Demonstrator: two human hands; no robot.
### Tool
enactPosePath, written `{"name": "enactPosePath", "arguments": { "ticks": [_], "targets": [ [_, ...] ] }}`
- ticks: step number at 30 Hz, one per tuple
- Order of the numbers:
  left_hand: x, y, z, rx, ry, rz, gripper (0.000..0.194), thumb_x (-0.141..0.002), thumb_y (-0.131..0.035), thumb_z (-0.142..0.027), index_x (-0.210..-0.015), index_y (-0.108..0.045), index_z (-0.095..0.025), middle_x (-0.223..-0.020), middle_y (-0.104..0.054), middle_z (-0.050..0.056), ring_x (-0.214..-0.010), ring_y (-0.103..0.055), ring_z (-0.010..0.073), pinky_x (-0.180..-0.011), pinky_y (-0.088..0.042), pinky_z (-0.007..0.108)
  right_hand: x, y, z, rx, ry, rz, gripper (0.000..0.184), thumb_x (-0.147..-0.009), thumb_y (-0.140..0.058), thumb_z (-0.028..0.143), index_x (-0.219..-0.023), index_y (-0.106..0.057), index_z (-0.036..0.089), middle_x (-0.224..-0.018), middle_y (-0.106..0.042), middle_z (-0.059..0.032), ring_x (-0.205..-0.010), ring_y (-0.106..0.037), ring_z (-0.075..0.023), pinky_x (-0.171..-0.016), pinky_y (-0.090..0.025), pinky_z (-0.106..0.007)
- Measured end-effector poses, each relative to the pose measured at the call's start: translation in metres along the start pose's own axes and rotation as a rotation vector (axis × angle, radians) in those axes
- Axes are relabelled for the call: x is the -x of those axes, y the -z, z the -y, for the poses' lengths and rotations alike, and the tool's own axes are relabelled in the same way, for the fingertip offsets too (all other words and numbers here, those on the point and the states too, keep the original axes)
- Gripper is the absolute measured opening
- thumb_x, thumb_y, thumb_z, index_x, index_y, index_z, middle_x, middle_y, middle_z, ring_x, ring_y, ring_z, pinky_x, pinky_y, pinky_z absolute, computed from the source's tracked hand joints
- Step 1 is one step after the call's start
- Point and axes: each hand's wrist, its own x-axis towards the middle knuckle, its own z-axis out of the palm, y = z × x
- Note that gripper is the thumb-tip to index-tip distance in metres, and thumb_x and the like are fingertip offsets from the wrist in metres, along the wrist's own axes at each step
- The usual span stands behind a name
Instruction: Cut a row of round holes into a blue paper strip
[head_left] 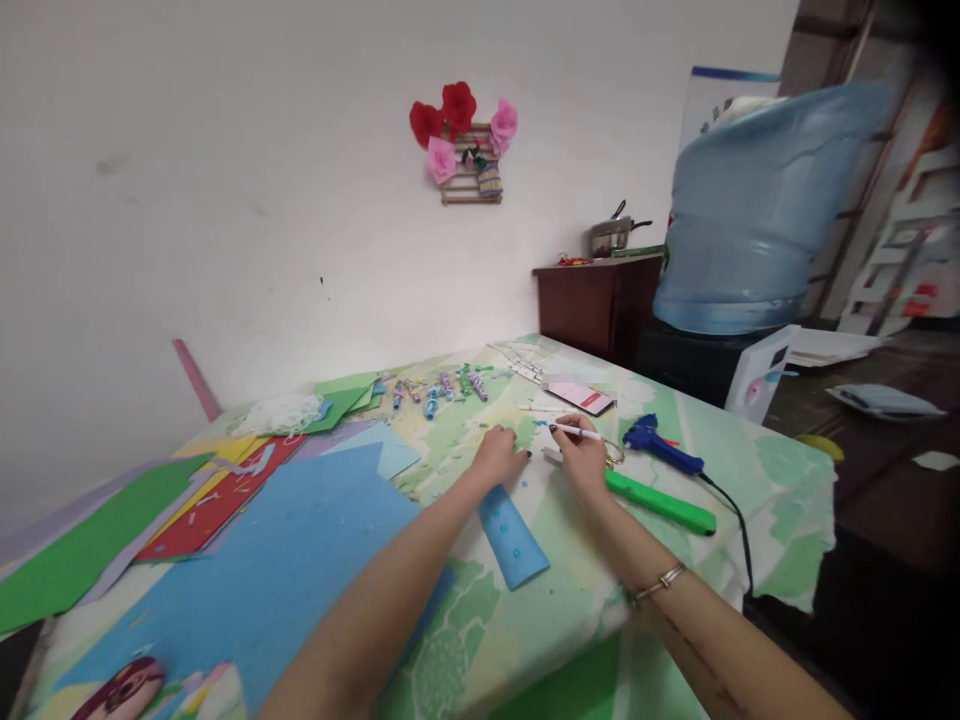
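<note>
My left hand (496,456) rests on the far end of a blue paper strip (514,548), fingers curled and thumb out to the right, holding it against the table. Small darker blue rings are drawn along the strip. In my right hand (582,462) is a slim white marker pen (577,431), its blue tip pointing left above the table, just beyond the left hand. Partly under the right hand lies a long green tool (661,502); its far part is hidden. A blue hot glue gun (664,445) lies to the right, its cord trailing over the edge.
A phone (579,396) and another pen (541,408) lie beyond my hands. Several small curled paper pieces (448,385) sit at the back. Large blue sheets (300,560), red card (217,510) and green paper (105,540) cover the left. A water bottle (757,220) stands right.
</note>
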Motion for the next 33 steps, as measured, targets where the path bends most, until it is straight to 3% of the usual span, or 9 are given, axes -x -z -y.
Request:
{"name": "enactPosePath", "arguments": {
  "ticks": [4, 11, 19, 24, 33],
  "targets": [
    [-0.005, -0.01, 0.003, 0.154, 0.027, -0.003, 0.03, -0.088, -0.053, -0.032, -0.114, -0.053, -0.015, -0.115, -0.055, 0.009, -0.098, -0.056, 0.0205, -0.083, -0.049, 0.042, -0.002, -0.001, 0.001, -0.05, -0.023, 0.021, 0.025, -0.064, -0.062, 0.038, -0.078, -0.056, 0.017, -0.06, -0.056, 0.0019, -0.05, -0.046, -0.0099, -0.041, -0.039, -0.02],
    [0.02, 0.004, 0.023, 0.554, 0.024, 0.043, 0.028, -0.089, -0.052, -0.033, -0.109, -0.054, -0.014, -0.103, -0.059, 0.007, -0.085, -0.059, 0.0164, -0.073, -0.052, 0.035, -0.004, -0.008, 0.001, -0.135, -0.079, 0.079, 0.017, -0.073, -0.052, 0.035, -0.07, -0.048, 0.018, -0.047, -0.054, 0.0024, -0.04, -0.041, -0.0087, -0.04, -0.033, -0.021],
    [0.032, 0.003, 0.026, 0.952, 0.005, 0.094, 0.026, -0.088, -0.054, -0.031, -0.107, -0.055, -0.013, -0.099, -0.059, 0.006, -0.082, -0.06, 0.0156, -0.072, -0.052, 0.034, 0.01, -0.012, -0.003, 0.008, -0.002, 0.264, 0.025, -0.074, -0.059, 0.042, -0.08, -0.055, 0.017, -0.056, -0.06, 0.001, -0.05, -0.05, -0.0119, -0.051, -0.041, -0.023],
    [0.032, 0.004, 0.025, 1.046, 0.017, 0.094, 0.025, -0.088, -0.054, -0.03, -0.106, -0.055, -0.013, -0.1, -0.059, 0.006, -0.083, -0.06, 0.0159, -0.074, -0.052, 0.035, 0.008, -0.011, -0.008, 0.131, 0.044, 0.289, 0.032, -0.075, -0.058, 0.048, -0.08, -0.058, 0.017, -0.06, -0.063, -0.0016, -0.051, -0.053, -0.0137, -0.053, -0.042, -0.025],
    [0.033, 0.004, 0.025, 1.068, 0.035, 0.141, 0.025, -0.088, -0.054, -0.031, -0.105, -0.056, -0.013, -0.097, -0.06, 0.005, -0.081, -0.06, 0.0151, -0.071, -0.052, 0.034, 0.008, -0.012, -0.014, 0.258, 0.071, 0.346, 0.03, -0.077, -0.056, 0.044, -0.073, -0.062, 0.015, -0.063, -0.067, -0.0051, -0.051, -0.057, -0.015, -0.054, -0.044, -0.026]
  ]
}}
